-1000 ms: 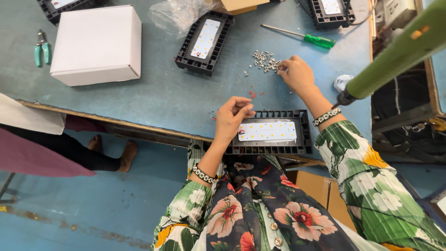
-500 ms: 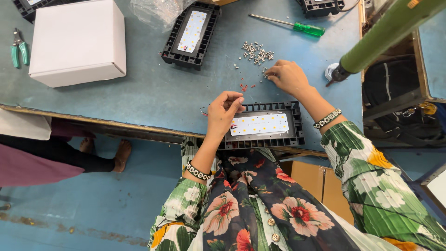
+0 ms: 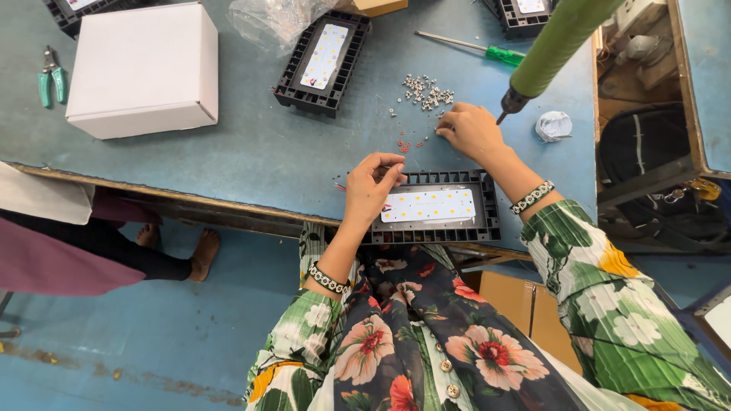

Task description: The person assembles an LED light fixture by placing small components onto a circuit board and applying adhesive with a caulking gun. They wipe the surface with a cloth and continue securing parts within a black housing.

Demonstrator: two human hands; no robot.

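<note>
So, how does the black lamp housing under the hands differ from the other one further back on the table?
The near housing lies crosswise at the table edge, overhanging it a little; the far housing lies more lengthwise, well onto the table. The left hand touches the near housing's left end; no hand touches the far one. Both are black ribbed frames with a white LED board inside.
</note>
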